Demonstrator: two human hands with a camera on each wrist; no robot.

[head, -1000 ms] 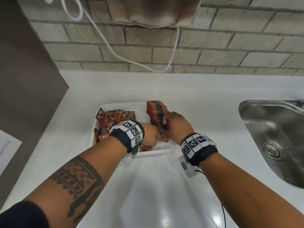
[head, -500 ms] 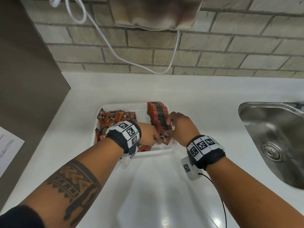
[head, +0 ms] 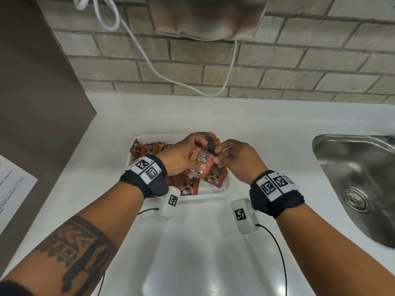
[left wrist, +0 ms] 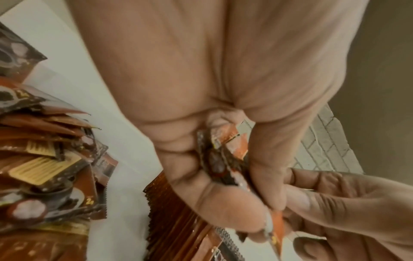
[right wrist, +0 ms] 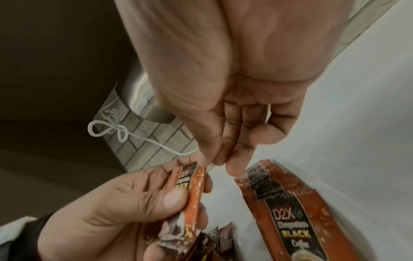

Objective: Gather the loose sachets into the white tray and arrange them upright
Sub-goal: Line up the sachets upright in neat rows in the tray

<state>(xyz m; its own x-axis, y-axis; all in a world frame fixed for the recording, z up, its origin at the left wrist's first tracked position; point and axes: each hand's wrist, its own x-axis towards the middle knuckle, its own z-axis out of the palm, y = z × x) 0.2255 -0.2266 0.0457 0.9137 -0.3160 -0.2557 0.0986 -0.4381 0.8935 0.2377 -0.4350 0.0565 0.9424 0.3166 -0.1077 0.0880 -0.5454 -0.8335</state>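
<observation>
The white tray (head: 213,195) sits on the counter. A row of orange sachets (head: 210,139) stands upright along its right side, also seen in the wrist views (right wrist: 279,190) (left wrist: 178,220). Loose sachets (head: 149,147) (left wrist: 44,167) lie heaped in its left half, and two more (head: 215,176) lean at the near end. My left hand (head: 193,155) grips a small bunch of sachets (head: 201,157) (left wrist: 223,159) (right wrist: 190,190) above the tray. My right hand (head: 217,155) (right wrist: 219,162) pinches that bunch's right edge with thumb and fingertips.
A steel sink (head: 352,178) lies to the right. A printed sheet (head: 12,189) rests at the left edge beside a brown panel (head: 32,103). A white cable (head: 149,60) hangs on the brick wall under a wall-mounted unit (head: 209,16). White counter (head: 213,253) stretches in front.
Both hands rose from the tray's near end. My left hand lifted a bunch of sachets, and my right hand left the upright row and came to the bunch's edge.
</observation>
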